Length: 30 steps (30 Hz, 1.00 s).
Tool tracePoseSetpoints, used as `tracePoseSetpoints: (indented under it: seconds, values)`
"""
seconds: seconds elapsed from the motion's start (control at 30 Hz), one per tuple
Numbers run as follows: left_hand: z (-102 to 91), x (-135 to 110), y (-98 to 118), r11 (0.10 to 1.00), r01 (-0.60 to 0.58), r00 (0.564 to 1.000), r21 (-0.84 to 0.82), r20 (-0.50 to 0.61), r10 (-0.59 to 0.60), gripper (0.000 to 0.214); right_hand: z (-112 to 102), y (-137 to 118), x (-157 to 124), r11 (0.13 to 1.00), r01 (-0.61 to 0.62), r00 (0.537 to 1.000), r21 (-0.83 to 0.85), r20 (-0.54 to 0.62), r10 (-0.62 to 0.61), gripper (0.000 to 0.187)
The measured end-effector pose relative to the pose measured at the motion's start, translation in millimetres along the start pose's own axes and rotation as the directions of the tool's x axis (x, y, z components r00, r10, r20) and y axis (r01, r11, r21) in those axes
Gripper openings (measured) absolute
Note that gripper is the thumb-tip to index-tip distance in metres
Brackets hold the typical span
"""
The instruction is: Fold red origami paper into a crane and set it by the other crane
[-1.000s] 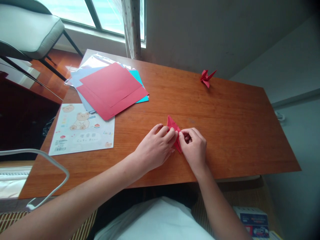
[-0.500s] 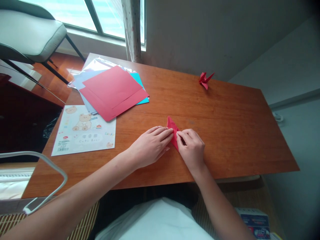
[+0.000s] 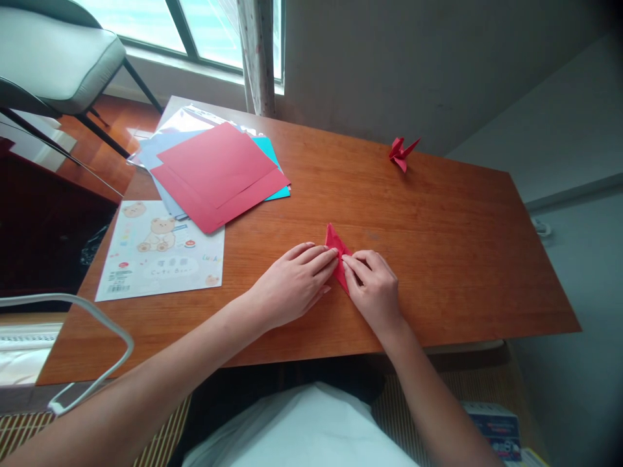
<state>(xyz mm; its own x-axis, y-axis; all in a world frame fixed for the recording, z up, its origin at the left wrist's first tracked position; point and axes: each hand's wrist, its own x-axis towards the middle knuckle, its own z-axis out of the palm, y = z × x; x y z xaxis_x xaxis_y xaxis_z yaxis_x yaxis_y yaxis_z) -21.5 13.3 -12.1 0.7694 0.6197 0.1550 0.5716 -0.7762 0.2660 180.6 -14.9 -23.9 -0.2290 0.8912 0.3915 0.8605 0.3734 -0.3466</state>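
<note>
While flat on the table (image 3: 438, 259), both hands pinch the red folded paper (image 3: 335, 243).

Wooden table (image 3: 438, 259); window (image 3: 204, 26); grey chair (image 3: 53, 58)

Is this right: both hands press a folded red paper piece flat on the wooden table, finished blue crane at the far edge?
Not quite: the finished crane is red, not blue, as the head view shows. The rest holds: the left hand and right hand press the folded red paper piece on the wooden table.
</note>
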Motion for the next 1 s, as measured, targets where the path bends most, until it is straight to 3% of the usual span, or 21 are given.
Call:
tracePoseSetpoints:
  seconds: [0.6,0.87,1.0]
  values:
    - [-0.6,1.3,4.2,1.0,0.008,1.0,0.029,0.001,-0.008,0.044,5.1,-19.2,4.4,0.989,-0.134,0.99,-0.058,-0.056,0.131,0.021]
    - [-1.8,3.7,4.7,0.999,0.011,1.0,0.043,0.01,-0.012,0.041,6.9,-19.0,2.8,0.989,-0.142,0.988,-0.032,-0.062,0.14,0.022]
    - [-3.6,6.0,6.9,0.996,0.004,1.0,0.094,-0.002,-0.004,0.037,3.6,-13.6,3.9,0.984,-0.165,0.985,0.064,-0.044,0.168,0.019]
